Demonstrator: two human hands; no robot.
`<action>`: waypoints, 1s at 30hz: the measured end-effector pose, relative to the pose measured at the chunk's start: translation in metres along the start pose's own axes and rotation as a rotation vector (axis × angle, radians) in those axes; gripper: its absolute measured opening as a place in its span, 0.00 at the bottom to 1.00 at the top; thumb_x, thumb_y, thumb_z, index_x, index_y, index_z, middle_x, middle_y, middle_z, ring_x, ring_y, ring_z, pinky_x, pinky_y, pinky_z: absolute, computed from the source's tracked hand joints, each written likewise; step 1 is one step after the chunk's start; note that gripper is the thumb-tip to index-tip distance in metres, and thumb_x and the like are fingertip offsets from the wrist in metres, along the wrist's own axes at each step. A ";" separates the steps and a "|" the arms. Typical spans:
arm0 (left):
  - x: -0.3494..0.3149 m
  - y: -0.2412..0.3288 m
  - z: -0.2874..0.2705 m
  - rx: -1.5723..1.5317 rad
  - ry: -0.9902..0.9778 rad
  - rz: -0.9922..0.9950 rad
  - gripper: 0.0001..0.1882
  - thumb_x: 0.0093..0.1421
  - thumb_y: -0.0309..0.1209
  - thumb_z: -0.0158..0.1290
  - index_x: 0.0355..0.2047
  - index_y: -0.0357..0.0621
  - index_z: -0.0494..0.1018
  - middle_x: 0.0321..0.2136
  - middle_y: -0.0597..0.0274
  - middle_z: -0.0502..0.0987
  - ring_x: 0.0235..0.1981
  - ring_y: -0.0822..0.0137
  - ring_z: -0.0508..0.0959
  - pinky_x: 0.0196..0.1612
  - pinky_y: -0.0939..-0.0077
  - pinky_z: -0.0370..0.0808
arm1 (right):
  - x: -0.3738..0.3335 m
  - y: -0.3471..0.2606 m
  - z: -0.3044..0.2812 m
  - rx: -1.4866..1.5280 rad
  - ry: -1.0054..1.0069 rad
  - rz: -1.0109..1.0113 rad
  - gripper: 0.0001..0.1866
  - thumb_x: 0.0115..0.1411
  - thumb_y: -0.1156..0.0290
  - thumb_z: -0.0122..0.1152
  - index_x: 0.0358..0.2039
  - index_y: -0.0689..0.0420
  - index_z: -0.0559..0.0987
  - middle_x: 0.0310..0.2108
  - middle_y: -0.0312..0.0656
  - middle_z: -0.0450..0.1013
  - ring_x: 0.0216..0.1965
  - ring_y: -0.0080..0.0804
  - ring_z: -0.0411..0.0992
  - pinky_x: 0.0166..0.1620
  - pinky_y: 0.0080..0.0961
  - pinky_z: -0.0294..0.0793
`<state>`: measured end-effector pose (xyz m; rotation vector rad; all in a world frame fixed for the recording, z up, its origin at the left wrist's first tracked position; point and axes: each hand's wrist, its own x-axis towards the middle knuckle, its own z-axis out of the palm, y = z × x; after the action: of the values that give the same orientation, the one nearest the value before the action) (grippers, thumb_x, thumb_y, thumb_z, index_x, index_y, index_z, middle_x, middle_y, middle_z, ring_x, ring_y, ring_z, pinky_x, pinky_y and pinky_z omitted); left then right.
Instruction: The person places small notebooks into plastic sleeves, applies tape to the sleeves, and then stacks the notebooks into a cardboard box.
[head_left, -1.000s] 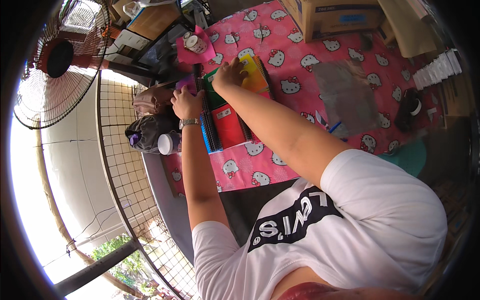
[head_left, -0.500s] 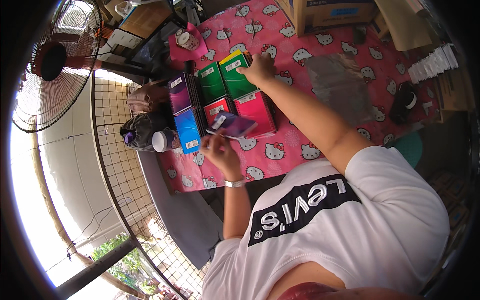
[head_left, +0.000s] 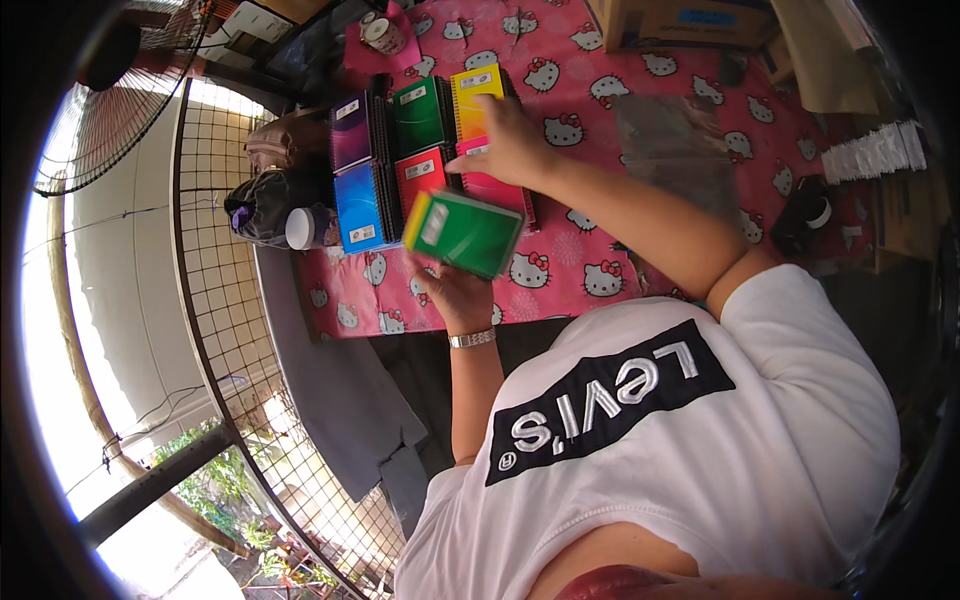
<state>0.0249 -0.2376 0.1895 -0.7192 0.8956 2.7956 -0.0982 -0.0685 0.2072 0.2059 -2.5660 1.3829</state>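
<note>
My left hand [head_left: 462, 298], with a metal watch at the wrist, holds up a blurred green spiral notebook [head_left: 470, 235] by its near edge; a yellow strip shows along its left side. My right hand [head_left: 515, 145] spreads its fingers over the yellow notebook [head_left: 473, 85] and the partly hidden pink notebook [head_left: 497, 192]. Spiral notebooks stand in stacks in two rows. A purple notebook [head_left: 351, 132] and another green notebook [head_left: 416, 112] complete the far row. In the near row are a blue notebook [head_left: 358, 208] and a red notebook [head_left: 420, 178].
The table has a pink patterned cover [head_left: 600, 240]. Clear plastic sheets [head_left: 675, 150] lie to the right, near a black object [head_left: 800, 215]. A cardboard box [head_left: 680, 25] stands at the back. A white-lidded jar [head_left: 302, 229] and dark bag [head_left: 270, 205] sit left, beside a wire grille [head_left: 215, 190].
A green notebook has left the far right stack, uncovering yellow there. My left hand holds green where a dark purple-blue notebook was. My right hand has drawn nearer and spread its fingers.
</note>
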 end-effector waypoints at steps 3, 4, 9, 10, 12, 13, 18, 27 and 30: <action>0.002 -0.010 -0.016 0.123 0.032 -0.005 0.24 0.60 0.45 0.51 0.49 0.41 0.69 0.47 0.57 0.75 0.49 0.56 0.74 0.56 0.56 0.68 | -0.051 0.044 0.016 -0.189 0.153 0.198 0.34 0.46 0.59 0.71 0.46 0.64 0.65 0.45 0.57 0.65 0.52 0.50 0.61 0.51 0.38 0.66; -0.001 -0.012 -0.024 0.148 0.055 -0.020 0.21 0.61 0.42 0.51 0.48 0.41 0.70 0.47 0.57 0.75 0.48 0.56 0.74 0.55 0.55 0.69 | -0.055 0.046 0.014 -0.136 0.141 0.182 0.31 0.46 0.61 0.71 0.44 0.63 0.65 0.43 0.56 0.65 0.50 0.49 0.62 0.50 0.38 0.66; -0.035 -0.009 -0.055 -0.068 -0.046 -0.014 0.22 0.63 0.41 0.50 0.53 0.42 0.67 0.49 0.55 0.73 0.50 0.56 0.73 0.54 0.53 0.70 | -0.040 0.031 0.003 0.053 0.070 0.162 0.24 0.46 0.69 0.71 0.36 0.60 0.65 0.37 0.52 0.64 0.42 0.48 0.65 0.45 0.35 0.68; -0.036 -0.009 -0.064 -0.049 -0.012 -0.016 0.22 0.63 0.41 0.49 0.53 0.42 0.67 0.49 0.55 0.73 0.50 0.56 0.73 0.54 0.53 0.70 | -0.037 0.030 0.006 -0.025 0.163 0.084 0.24 0.46 0.68 0.71 0.37 0.61 0.65 0.39 0.52 0.65 0.43 0.46 0.67 0.46 0.34 0.68; -0.034 -0.010 -0.083 -0.014 0.033 -0.004 0.23 0.63 0.44 0.49 0.53 0.43 0.67 0.49 0.55 0.73 0.50 0.55 0.73 0.54 0.53 0.70 | -0.040 0.039 0.012 -0.098 0.083 0.187 0.27 0.45 0.65 0.72 0.38 0.62 0.65 0.40 0.54 0.65 0.45 0.48 0.67 0.46 0.34 0.69; -0.033 -0.012 -0.084 -0.010 0.037 -0.001 0.23 0.63 0.44 0.49 0.53 0.43 0.67 0.49 0.55 0.73 0.50 0.55 0.73 0.54 0.53 0.70 | -0.043 0.044 0.015 -0.138 0.046 0.241 0.28 0.44 0.64 0.72 0.38 0.62 0.65 0.41 0.54 0.65 0.46 0.48 0.67 0.47 0.34 0.70; -0.029 -0.023 -0.096 0.015 0.059 0.005 0.25 0.63 0.46 0.48 0.53 0.42 0.67 0.49 0.56 0.73 0.50 0.56 0.73 0.54 0.56 0.70 | -0.043 0.037 0.010 0.019 0.074 0.320 0.34 0.40 0.72 0.74 0.45 0.61 0.63 0.40 0.52 0.69 0.42 0.46 0.71 0.46 0.34 0.71; -0.031 -0.004 -0.085 -0.187 -0.093 0.048 0.45 0.51 0.66 0.51 0.58 0.45 0.60 0.56 0.57 0.66 0.55 0.56 0.68 0.56 0.55 0.67 | -0.033 -0.087 0.004 0.389 -0.774 0.191 0.46 0.45 0.70 0.73 0.60 0.53 0.54 0.45 0.49 0.63 0.48 0.38 0.65 0.49 0.32 0.70; -0.031 0.005 -0.085 -0.013 -0.032 0.126 0.43 0.52 0.63 0.52 0.58 0.44 0.60 0.55 0.57 0.67 0.54 0.55 0.69 0.55 0.55 0.69 | -0.008 -0.027 0.056 -0.201 -0.266 0.044 0.44 0.45 0.47 0.70 0.54 0.60 0.62 0.43 0.51 0.66 0.46 0.47 0.69 0.48 0.43 0.70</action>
<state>0.0854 -0.2892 0.1461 -0.6385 0.9493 2.9163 -0.0917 -0.1306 0.1972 0.3198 -2.9214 1.1697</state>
